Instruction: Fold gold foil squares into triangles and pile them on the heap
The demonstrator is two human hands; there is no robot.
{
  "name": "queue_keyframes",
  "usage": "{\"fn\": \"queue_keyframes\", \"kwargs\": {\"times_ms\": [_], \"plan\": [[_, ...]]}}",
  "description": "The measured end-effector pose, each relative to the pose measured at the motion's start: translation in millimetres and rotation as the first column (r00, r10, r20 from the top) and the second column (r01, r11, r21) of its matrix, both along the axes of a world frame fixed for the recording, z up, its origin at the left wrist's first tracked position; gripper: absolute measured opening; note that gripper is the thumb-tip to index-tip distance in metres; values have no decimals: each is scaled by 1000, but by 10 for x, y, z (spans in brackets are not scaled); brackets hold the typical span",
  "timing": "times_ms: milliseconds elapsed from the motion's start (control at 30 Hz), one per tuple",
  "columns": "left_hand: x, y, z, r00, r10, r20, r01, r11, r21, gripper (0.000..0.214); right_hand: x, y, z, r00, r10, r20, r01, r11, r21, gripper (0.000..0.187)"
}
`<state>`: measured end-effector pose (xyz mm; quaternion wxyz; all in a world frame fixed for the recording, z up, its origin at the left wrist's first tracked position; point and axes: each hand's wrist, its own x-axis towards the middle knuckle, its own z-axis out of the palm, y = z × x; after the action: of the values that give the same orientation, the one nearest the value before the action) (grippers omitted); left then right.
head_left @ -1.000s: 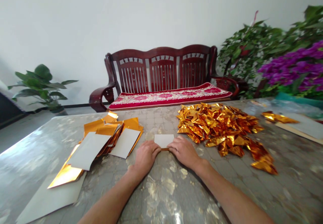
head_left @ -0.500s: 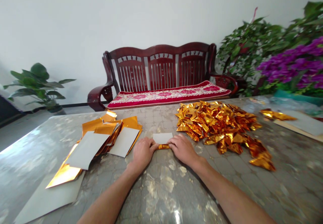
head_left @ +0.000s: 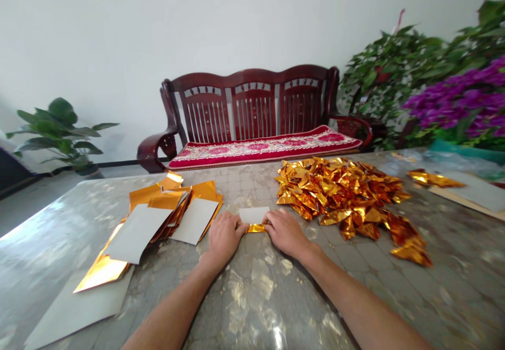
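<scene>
A small sheet of gold foil paper [head_left: 254, 215] lies on the table between my hands, pale side up, with its near edge turned over into a shiny gold strip. My left hand [head_left: 225, 234] pinches the left end of that strip between thumb and fingers. At the right end, my right hand [head_left: 286, 231] grips it in the same way. Left of my hands spreads a loose stack of gold foil sheets [head_left: 196, 220], some showing their pale backs. To the right is a heap of folded gold foil pieces [head_left: 339, 189].
The patterned table [head_left: 252, 308] extends under everything. At its right lie pale boards [head_left: 479, 195] with a folded gold piece, and clear plastic [head_left: 469, 163]. A wooden bench [head_left: 252, 108] stands behind, with a potted plant [head_left: 59, 134] left and purple flowers [head_left: 461, 102] right.
The gold strip at the sheet's near edge catches more light and looks slightly brighter. Both hands keep their hold, almost in the same place.
</scene>
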<state>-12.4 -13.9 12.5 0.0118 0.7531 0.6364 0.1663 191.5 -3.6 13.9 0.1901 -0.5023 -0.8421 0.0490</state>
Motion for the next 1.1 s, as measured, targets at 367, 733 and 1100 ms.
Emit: {"fn": "queue_keyframes", "kwargs": {"times_ms": [367,733,1100], "plan": [[20,-10,0,995,51,-89,-52,999,-5,31,10,-6,-12,998,-25,53,23,999,26,4],[131,-127,-14,956,-284,-72,288,957,40,16,2,-59,30,948,275,158,-300,940,161,20],[322,-438,36,894,-236,-382,225,972,-74,22,178,40,-112,936,334,112,-351,907,234,16]]}}
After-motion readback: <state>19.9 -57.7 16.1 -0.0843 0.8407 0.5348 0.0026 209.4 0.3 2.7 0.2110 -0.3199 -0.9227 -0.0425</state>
